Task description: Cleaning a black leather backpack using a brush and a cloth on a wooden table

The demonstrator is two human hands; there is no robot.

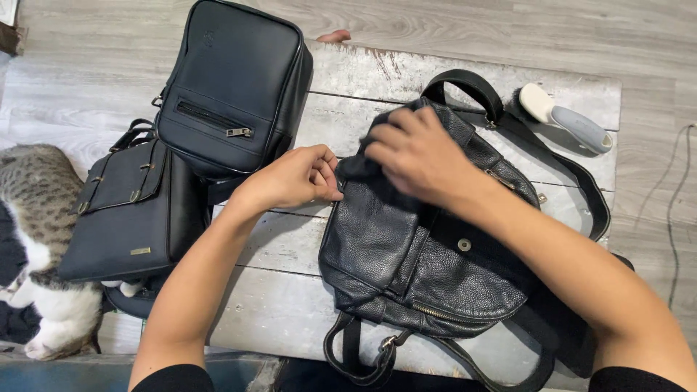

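A backpack (428, 268) is lying on a plank table (290, 305), with a brush (566, 117) resting behind it to the right. Two bags, a zippered one (232, 87) behind a buckled satchel (134, 210), are sitting at the table's left edge, a cat (43, 218) lying left of them.

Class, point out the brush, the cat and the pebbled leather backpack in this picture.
Brush (573, 122): head view, on its grey handle.
Cat (36, 181): head view, on its striped back.
Backpack (406, 254): head view, on its front panel.
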